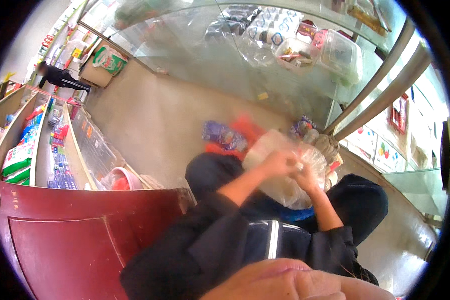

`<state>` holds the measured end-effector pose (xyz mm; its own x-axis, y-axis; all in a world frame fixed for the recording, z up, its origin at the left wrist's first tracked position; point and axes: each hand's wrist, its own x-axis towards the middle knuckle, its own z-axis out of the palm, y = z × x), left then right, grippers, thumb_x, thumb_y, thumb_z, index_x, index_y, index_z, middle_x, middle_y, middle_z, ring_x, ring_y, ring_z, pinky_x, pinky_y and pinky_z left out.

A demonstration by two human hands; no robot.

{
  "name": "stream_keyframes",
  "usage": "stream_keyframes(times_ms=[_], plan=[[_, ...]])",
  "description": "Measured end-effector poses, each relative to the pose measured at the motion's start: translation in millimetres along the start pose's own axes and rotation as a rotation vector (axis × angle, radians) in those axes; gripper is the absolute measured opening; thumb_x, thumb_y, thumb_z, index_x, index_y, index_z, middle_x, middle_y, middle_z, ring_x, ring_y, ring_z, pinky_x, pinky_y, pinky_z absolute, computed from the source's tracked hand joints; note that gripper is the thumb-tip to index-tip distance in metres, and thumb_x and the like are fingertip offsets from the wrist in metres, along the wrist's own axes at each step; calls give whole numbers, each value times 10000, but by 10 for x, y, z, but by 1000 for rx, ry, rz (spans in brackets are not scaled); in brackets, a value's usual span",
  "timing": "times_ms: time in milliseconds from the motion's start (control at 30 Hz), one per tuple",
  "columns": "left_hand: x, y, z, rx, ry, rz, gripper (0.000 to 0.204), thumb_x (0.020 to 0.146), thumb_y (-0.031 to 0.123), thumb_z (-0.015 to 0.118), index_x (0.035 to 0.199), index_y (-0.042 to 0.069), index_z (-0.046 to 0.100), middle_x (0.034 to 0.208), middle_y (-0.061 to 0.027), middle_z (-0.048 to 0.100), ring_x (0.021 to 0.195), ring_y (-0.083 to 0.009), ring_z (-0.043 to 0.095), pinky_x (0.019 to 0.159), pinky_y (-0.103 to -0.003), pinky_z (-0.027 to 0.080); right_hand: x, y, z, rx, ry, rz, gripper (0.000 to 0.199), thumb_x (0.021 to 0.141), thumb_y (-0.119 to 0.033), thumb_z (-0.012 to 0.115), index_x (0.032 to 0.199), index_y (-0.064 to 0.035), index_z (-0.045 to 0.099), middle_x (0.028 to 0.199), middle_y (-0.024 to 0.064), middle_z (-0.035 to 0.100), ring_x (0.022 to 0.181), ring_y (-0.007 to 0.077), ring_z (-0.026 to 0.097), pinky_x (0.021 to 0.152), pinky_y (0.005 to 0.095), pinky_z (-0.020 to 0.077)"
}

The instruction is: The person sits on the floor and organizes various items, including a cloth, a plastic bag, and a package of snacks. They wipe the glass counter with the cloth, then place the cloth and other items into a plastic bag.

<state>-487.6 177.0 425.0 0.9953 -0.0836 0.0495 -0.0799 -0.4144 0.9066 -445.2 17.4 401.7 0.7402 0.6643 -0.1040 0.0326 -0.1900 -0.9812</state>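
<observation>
A translucent plastic bag (pixel 291 194) lies right of a purple packet (pixel 224 136) and nearer you, its long axis slanting toward you and rightward. Your 2 hands meet above it: the left hand (pixel 280 164) nearer the packet, the right hand (pixel 305 177) farther. Fingers curl together; blur hides whether they grip plastic.

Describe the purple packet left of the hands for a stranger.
Find the person's bent left knee in dark cloth. Just above it in the picture lies the patterned purple packet, set apart by colour from the red plastic beside it and, being further left, from the other purple patch.
</observation>
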Motion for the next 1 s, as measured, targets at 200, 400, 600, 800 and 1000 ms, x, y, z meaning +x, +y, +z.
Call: stream_keyframes(times_ms=[200,400,600,800,1000], plan=[[125,-182,-13,159,165,226,252,874,177,567,1103,82,616,970,-74,624,898,-172,576,767,-292,458,12,-22,-64,6,5,266,238,924,-246,520,959,-31,617,716,19,582,624,100,544,590,273,445],[107,-253,42,-258,-12,-199,212,896,190,570,1058,60,612,904,-40,637,813,-112,583,762,-271,463,-7,77,-99,218,-33,196,228,927,-241,519,983,-32,591,834,38,593,672,104,555,626,275,472],[78,-335,82,-239,71,-259,171,877,196,608,959,46,601,840,-7,628,756,-87,569,687,-243,449,-29,-19,-93,123,-113,161,196,930,-215,508,1016,-48,565,887,20,582,763,115,564,658,266,479],[100,-413,87,-327,128,-369,138,867,184,624,932,62,615,827,13,603,742,-74,537,649,-232,431,34,40,-171,569,153,343,163,899,-146,542,1038,-76,587,911,13,595,773,121,560,711,281,455],[38,-275,26,-143,-62,-77,110,813,176,682,895,112,647,1051,-44,560,938,-129,538,796,-281,444,-40,-101,-303,506,64,326,235,830,-52,608,1064,-31,591,931,49,631,777,164,586,726,312,468]])
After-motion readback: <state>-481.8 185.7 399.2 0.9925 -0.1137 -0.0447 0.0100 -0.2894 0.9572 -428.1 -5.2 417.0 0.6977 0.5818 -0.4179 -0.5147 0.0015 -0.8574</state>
